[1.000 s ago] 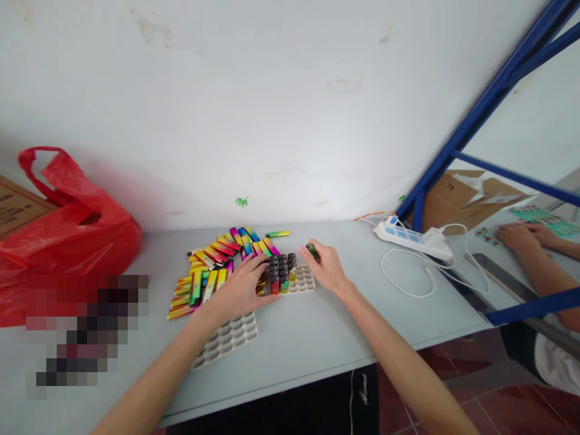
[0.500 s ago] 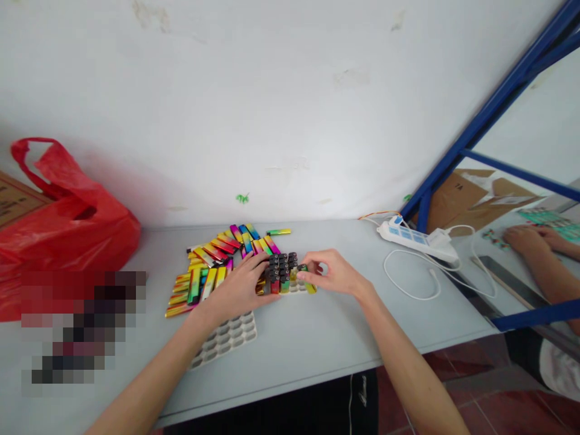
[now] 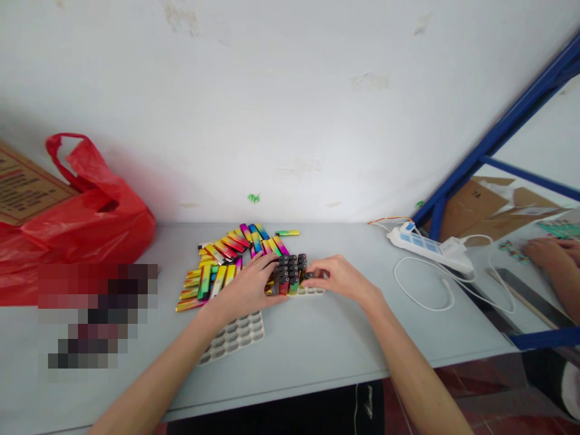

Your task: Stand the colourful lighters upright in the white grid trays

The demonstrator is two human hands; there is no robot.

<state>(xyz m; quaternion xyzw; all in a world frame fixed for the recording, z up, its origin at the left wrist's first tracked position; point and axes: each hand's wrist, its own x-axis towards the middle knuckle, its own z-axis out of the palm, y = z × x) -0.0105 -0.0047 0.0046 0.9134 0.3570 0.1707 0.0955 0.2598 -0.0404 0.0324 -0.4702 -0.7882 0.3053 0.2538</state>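
Note:
Several disposable lighters with black tops (image 3: 292, 266) stand upright in rows in a white tray with oval holes (image 3: 310, 292). My left hand (image 3: 254, 281) is curved around the left end of this tray, thumb in front and fingers behind; gold lighter bodies show partly inside its curve. At the right side of the rows, my right hand (image 3: 339, 277) pinches a lighter (image 3: 309, 275) by its black top, low over the tray. Left of the tray lies a pile of shiny multicoloured lighters (image 3: 226, 248), partly covered by my left hand.
A second white tray (image 3: 240, 335) lies under my left forearm. Red plastic bag (image 3: 99, 211) and cardboard box (image 3: 31, 187) stand at left. A power strip (image 3: 428, 248) with white cable (image 3: 408, 308) sits right, beside a blue frame (image 3: 498, 133). Another person's hands (image 3: 550, 251) are beyond it.
My right hand has brought the lighter it holds from a tilt down and left, against the standing rows. My left hand stays at the tray. The whole view has shifted slightly.

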